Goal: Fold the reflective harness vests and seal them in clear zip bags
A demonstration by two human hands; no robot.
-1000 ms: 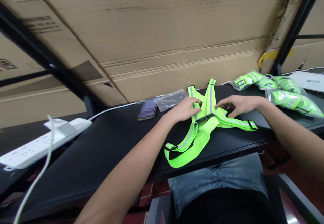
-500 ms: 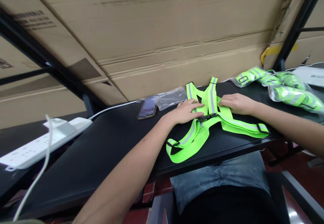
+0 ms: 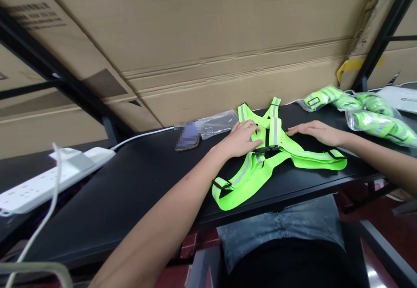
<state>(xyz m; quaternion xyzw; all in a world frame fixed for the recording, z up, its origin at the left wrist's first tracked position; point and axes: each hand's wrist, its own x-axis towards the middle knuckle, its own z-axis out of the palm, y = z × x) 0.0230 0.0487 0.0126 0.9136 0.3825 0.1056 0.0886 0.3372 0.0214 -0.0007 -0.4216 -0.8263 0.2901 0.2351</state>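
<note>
A neon-green reflective vest (image 3: 275, 131) of elastic straps with grey stripes lies spread on the black table (image 3: 146, 183). Its black buckle sits at the middle, and a looped waist strap extends to each side. My left hand (image 3: 243, 139) rests on the vest's left part, fingers spread over the straps. To the right, my right hand (image 3: 314, 131) lies with fingers stretched out, its fingertips at the edge of the vest's right strap and nothing in its grasp.
Several bagged green vests (image 3: 381, 125) lie at the back right, near a white box (image 3: 402, 99). Behind the left hand are a clear plastic bag (image 3: 218, 124) and a phone (image 3: 188, 138). A white power strip (image 3: 55, 179) with cables lies left. Cardboard (image 3: 228, 31) walls the back.
My right hand has released the right strap; its fingers have straightened and moved slightly right. My left hand stays on the vest, its fingers shifted a little. The right waist strap has moved slightly up.
</note>
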